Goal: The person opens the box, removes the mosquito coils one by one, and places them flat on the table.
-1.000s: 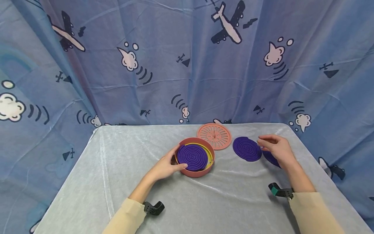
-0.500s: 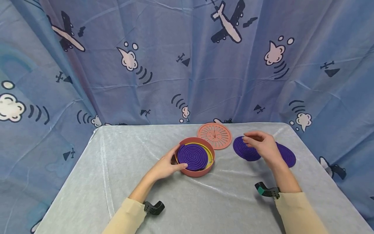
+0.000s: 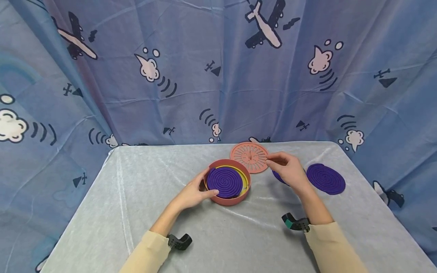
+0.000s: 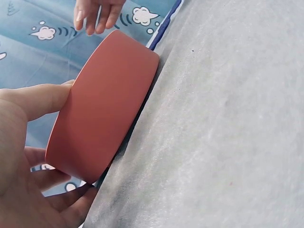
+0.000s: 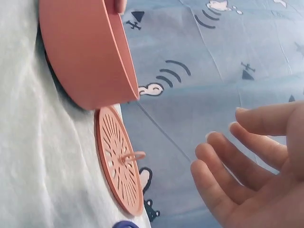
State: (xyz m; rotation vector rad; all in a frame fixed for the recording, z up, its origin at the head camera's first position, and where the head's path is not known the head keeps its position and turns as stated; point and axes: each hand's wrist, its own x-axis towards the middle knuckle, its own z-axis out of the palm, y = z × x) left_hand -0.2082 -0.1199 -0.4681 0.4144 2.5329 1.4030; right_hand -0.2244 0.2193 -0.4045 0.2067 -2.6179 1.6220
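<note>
My left hand [image 3: 192, 196] grips the near-left wall of a round terracotta-pink box [image 3: 227, 202], its thumb over the rim. Inside lies a purple mosquito coil [image 3: 224, 182], with a yellow band [image 3: 244, 182] showing along the right. In the left wrist view, the thumb and fingers hold the box wall [image 4: 104, 109]. My right hand [image 3: 289, 170] hovers beside the slotted pink lid [image 3: 250, 156]; its fingers are loosely bent and hold nothing, as the right wrist view of that hand [image 5: 259, 166] confirms. A small looped knob [image 5: 135, 156] stands on the lid.
Another purple mosquito coil [image 3: 326, 179] lies flat at the right of the table. A further purple coil [image 3: 278, 176] is mostly hidden under my right hand. A pale cloth [image 3: 246, 239] covers the table, and a patterned blue curtain [image 3: 191, 94] hangs behind it.
My right hand has moved left from the far-right coil, over the middle one, toward the lid and box, uncovering the far-right coil. The left hand and box have stayed in place.
</note>
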